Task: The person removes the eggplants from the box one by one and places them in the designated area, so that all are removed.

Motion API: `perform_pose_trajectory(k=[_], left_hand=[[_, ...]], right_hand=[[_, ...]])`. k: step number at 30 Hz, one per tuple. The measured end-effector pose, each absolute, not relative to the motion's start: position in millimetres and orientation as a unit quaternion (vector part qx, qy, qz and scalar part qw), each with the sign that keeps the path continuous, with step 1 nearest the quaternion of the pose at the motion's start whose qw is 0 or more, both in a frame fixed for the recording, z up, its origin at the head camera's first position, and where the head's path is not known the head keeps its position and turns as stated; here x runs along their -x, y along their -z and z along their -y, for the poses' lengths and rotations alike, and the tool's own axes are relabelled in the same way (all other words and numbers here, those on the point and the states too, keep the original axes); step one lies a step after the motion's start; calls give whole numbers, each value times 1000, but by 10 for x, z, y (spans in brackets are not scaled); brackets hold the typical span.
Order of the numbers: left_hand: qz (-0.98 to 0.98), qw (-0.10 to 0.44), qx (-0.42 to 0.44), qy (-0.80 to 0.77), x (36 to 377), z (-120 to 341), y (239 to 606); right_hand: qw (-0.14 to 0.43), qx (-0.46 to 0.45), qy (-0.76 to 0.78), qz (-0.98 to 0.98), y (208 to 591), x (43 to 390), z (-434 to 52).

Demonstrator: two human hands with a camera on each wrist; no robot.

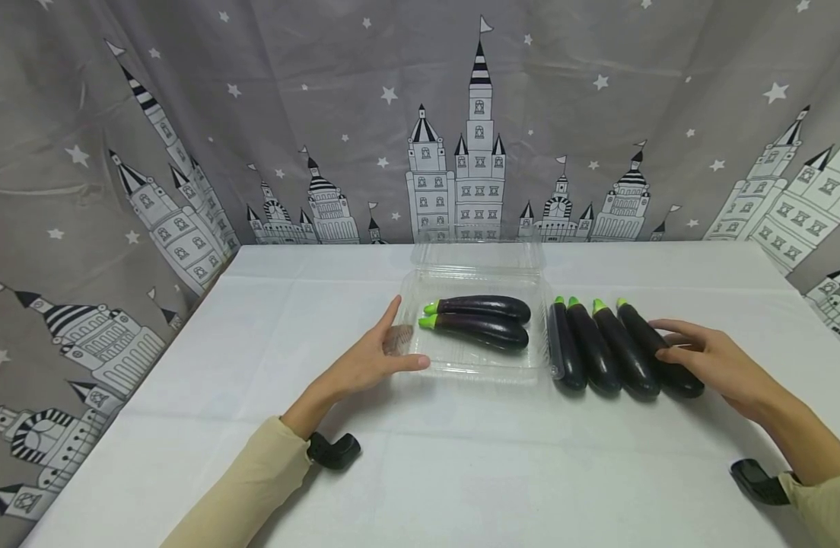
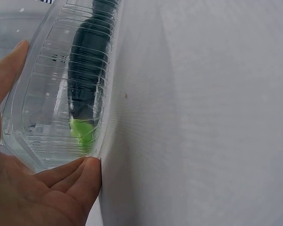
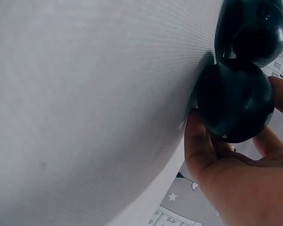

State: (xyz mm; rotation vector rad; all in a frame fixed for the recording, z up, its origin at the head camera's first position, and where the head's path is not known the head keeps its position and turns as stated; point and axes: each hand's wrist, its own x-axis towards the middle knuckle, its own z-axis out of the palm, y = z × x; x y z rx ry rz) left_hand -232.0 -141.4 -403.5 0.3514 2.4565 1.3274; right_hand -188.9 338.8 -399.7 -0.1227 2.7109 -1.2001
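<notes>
A clear plastic clamshell box [image 1: 475, 361] lies open on the table, its lid [image 1: 478, 255] folded back. Inside, two dark eggplants [image 1: 485, 332] lie side by side, green ends to the left. My left hand [image 1: 368, 361] touches the box's left end with thumb and fingers spread; the left wrist view shows its fingertips at the base of the ribbed wall. Right of the box, several more eggplants [image 1: 594, 346] stand in a slanted row, green ends away from me. Around the rightmost eggplant [image 3: 236, 101], the fingers and thumb of my right hand [image 1: 724, 369] are curled.
A white cloth [image 1: 461, 472] covers the table. Behind it hangs a grey curtain [image 1: 365, 91] printed with castles and stars. The leftmost eggplant of the row lies against the box's right wall. Black wrist devices [image 1: 334, 450] sit on both arms.
</notes>
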Motion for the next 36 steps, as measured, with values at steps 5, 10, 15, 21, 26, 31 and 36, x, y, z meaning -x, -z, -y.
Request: perform_pose_trajectory(k=[5, 10, 15, 21, 26, 31, 36], left_hand=[[-861, 163, -125, -466, 2321, 1413, 4038], [-863, 159, -125, -463, 2317, 1411, 4037], [-864, 160, -124, -461, 2312, 1405, 4029], [-865, 161, -120, -461, 2307, 1396, 4018], [-864, 162, -119, -462, 2312, 1395, 4020], [-865, 162, -118, -461, 2318, 1394, 4030], [-866, 161, -119, -458, 2317, 1394, 4034]], right_hand=[[85, 42, 402, -911, 3981, 1875, -3384], [83, 41, 405, -909, 3983, 1872, -3380], [81, 40, 404, -910, 3989, 1879, -3379], [82, 35, 397, -913, 3970, 1870, -3377], [80, 33, 400, -913, 3973, 1871, -3374], [79, 29, 400, -913, 3972, 1867, -3371], [77, 24, 404, -911, 3975, 1870, -3375]])
